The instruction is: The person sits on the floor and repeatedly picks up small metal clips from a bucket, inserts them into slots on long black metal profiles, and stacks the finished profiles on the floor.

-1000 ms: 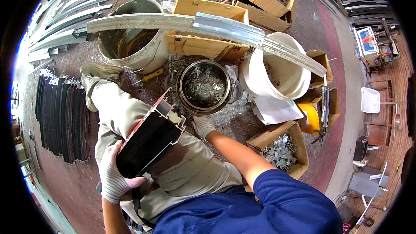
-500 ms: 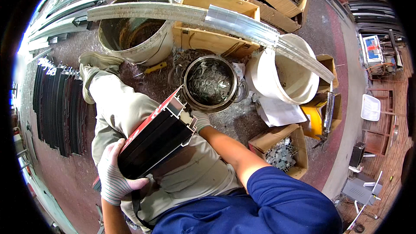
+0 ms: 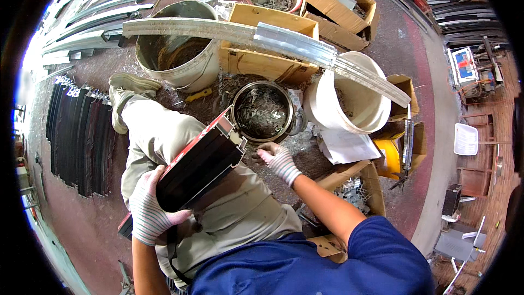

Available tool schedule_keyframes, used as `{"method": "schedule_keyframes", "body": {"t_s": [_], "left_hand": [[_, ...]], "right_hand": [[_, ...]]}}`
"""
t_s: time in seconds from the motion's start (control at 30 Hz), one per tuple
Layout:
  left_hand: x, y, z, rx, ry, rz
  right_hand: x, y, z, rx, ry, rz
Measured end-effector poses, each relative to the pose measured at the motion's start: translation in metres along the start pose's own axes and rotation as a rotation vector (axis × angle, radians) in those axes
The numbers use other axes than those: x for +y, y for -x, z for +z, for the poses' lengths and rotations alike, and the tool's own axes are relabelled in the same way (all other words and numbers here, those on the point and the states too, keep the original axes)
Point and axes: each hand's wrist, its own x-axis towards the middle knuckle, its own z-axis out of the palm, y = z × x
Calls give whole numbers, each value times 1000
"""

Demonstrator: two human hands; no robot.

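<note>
Head view; landmark, round metal pot. Changed since earlier: right hand out from beside black profile, now just below pot; fingers curled, fully closed or not impossible to tell. Left hand: clamped around profile, lower left of pot. Edges: white bucket, right; cardboard box, lower right; floor strip between pot and box.

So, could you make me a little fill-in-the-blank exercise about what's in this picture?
1. The person's ____ hand grips the angular black-and-red profile.
2. The round metal pot stands to the ____ of the stacked long black strips.
3. The slender hand tool just left of the pot has a ____ handle.
4. The short-sleeved fabric shirt is ____.

Missing words: left; right; yellow; blue.
</note>
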Motion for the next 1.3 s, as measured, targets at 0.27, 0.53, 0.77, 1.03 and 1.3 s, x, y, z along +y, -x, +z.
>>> {"method": "schedule_keyframes", "body": {"t_s": [0.27, 0.53, 0.77, 1.03, 1.3], "left_hand": [[8, 4, 1, 45, -33, 17], [9, 0, -1, 3, 1, -2], [9, 0, -6, -18, 6, -14], [10, -6, -12, -9, 32, 52], [2, 7, -10, -65, -32, -46]], "right_hand": [[-99, 68, -40, -36, -376, -200], [-168, 96, -29, -49, -324, -195], [-268, 114, -14, 43, 713, -1176], [-414, 216, 5, -490, 1063, -1320], [-430, 297, 70, -165, 1000, -1277]]}}
